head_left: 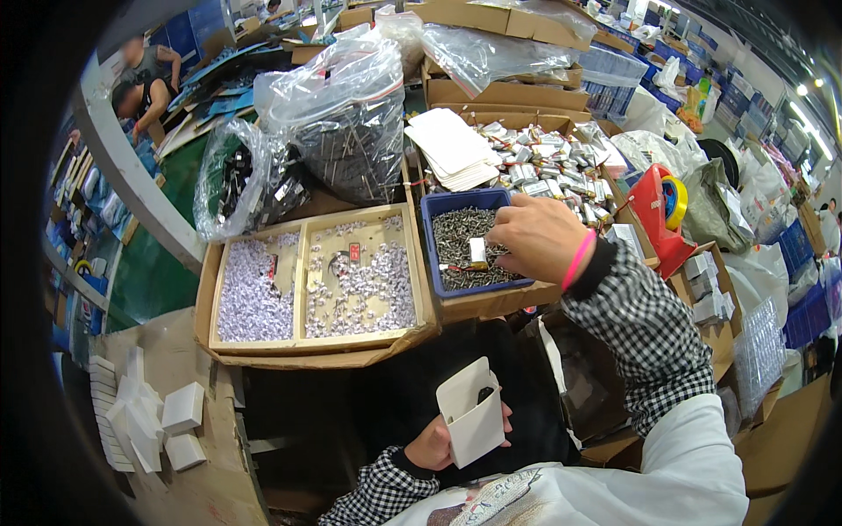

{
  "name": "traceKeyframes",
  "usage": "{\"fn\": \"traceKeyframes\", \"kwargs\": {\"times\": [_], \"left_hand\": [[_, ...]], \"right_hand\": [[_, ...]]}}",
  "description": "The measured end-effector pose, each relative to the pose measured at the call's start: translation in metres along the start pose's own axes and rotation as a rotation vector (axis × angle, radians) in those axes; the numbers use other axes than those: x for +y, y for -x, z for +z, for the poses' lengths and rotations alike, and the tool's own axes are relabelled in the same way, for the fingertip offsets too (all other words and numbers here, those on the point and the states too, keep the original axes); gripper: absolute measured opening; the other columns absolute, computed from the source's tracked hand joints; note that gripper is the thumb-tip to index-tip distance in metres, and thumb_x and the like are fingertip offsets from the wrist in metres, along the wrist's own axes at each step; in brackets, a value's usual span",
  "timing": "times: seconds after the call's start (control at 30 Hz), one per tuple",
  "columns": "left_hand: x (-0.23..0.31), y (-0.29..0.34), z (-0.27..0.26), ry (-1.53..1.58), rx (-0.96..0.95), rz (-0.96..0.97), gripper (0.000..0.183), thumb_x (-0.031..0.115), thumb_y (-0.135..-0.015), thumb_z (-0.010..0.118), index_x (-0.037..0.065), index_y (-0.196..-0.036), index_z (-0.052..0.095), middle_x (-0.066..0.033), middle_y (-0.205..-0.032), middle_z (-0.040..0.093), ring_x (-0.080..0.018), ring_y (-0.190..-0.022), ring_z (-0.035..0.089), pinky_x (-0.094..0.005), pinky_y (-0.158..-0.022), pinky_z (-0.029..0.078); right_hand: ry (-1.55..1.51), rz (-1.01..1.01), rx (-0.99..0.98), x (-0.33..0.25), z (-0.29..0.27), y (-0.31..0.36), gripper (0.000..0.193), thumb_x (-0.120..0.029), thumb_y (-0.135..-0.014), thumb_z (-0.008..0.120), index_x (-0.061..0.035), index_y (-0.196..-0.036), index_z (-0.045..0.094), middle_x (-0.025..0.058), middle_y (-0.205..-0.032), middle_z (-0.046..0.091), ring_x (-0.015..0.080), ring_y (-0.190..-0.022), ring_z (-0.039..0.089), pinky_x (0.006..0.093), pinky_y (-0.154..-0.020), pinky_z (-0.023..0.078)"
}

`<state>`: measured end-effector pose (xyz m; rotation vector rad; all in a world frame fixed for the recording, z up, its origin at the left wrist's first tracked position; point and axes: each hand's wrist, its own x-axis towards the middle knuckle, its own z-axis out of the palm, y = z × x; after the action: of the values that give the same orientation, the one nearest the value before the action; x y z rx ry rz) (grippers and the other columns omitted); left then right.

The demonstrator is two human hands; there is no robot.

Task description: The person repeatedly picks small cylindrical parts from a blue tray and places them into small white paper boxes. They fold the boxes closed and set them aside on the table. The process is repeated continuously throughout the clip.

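Observation:
My left hand (431,445) is wrapped round a small white box (472,430), held tilted over my lap. The box's flap stands up, and a black piece shows at its opening. My right hand (542,238), with a pink band at the wrist, is over the right side of a blue plastic bin (431,230). Its fingers are curled together and point down; whatever they pinch, if anything, is hidden. Small metal screws (460,230) fill the bin. On the screws, just beside my right fingertips, lies a silver battery (478,252) with thin wires.
Left of the bin, a two-part wooden tray (303,263) holds many small white parts. Silver batteries (554,167) and white cards (452,149) fill a carton behind it. A red tape dispenser (647,219) stands at right. White boxes (182,408) lie at lower left.

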<state>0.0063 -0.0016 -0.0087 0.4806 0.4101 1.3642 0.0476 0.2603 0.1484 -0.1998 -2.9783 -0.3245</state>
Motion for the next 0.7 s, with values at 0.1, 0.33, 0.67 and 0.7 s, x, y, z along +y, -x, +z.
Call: {"fn": "traceKeyframes", "kwargs": {"times": [0.1,0.33,0.67,0.7], "left_hand": [[0.002,-0.002,0.001,-0.011,0.010,-0.010,0.112,0.075,-0.063,0.063,0.003,-0.140,0.026,-0.0165,-0.124,0.048,-0.0294,-0.114,0.051,-0.0505,-0.093,0.046],[0.011,-0.002,-0.002,-0.029,0.047,0.010,0.111,0.075,-0.063,0.063,0.004,-0.140,0.026,-0.0169,-0.123,0.048,-0.0298,-0.114,0.051,-0.0525,-0.093,0.045],[0.019,-0.010,-0.002,-0.022,0.061,0.054,0.105,0.072,-0.066,0.064,0.003,-0.138,0.028,-0.0149,-0.125,0.047,-0.0257,-0.113,0.052,-0.0471,-0.093,0.047],[0.019,-0.012,-0.003,-0.007,0.058,0.060,0.103,0.070,-0.068,0.064,0.003,-0.137,0.030,-0.0144,-0.126,0.046,-0.0243,-0.113,0.052,-0.0453,-0.094,0.047]], "right_hand": [[0.030,-0.035,-0.044,0.010,0.017,-0.008,0.008,-0.022,-0.074,0.066,-0.0147,-0.076,0.070,-0.0003,-0.075,0.061,0.0195,-0.085,0.058,0.0334,-0.069,0.049],[-0.192,0.001,0.037,0.023,0.018,-0.001,0.015,-0.028,-0.078,0.066,-0.0143,-0.081,0.071,0.0001,-0.080,0.064,0.0201,-0.084,0.061,0.0333,-0.070,0.049],[-0.713,-0.181,0.009,-0.020,-0.015,0.023,0.016,-0.027,-0.082,0.065,-0.0113,-0.083,0.068,0.0046,-0.079,0.063,0.0258,-0.072,0.063,0.0348,-0.063,0.051],[-0.743,-0.225,0.007,-0.031,-0.015,0.027,0.015,-0.027,-0.081,0.065,-0.0116,-0.083,0.067,0.0043,-0.078,0.063,0.0253,-0.071,0.063,0.0339,-0.062,0.051]]}}
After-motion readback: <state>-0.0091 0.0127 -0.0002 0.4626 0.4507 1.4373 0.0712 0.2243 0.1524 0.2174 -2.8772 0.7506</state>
